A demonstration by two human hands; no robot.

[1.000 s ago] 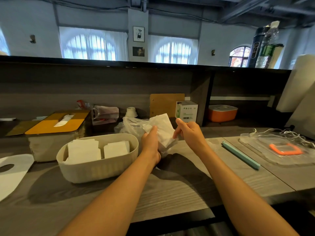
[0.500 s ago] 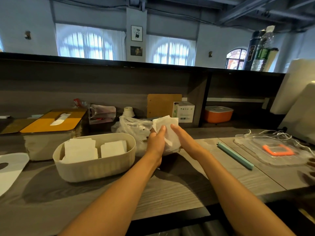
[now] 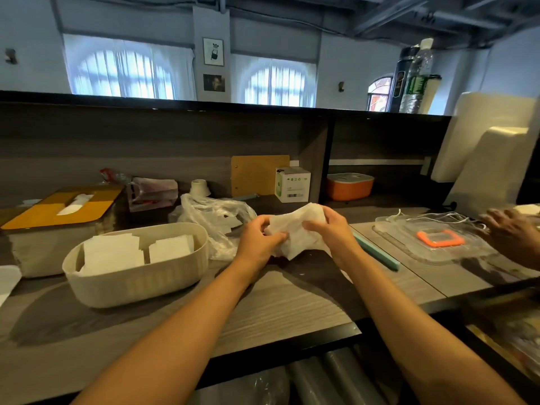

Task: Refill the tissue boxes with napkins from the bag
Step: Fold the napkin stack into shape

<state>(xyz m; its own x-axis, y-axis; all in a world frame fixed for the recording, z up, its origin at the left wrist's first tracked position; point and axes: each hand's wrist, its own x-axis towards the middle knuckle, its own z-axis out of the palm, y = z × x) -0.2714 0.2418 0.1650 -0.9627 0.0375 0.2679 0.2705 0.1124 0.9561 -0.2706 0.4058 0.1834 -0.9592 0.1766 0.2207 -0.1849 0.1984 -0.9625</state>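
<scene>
Two hands are holding one crumpled bunch of white napkins (image 3: 295, 229) above the middle of the desk (image 3: 292, 302). The left hand (image 3: 258, 239) is gripping its 9 o'clock side, fingers curled in; the right hand (image 3: 330, 229) is pinching its 3 o'clock side. At their 10 o'clock, a clear plastic bag (image 3: 213, 214) is lying on the desk. At 9 o'clock, an open cream tissue box (image 3: 140, 280) is holding stacked napkins, and a second, yellow-lidded tissue box (image 3: 58, 209) is sitting beyond it. Another person's hand (image 3: 511, 235) is reaching in at 3 o'clock.
</scene>
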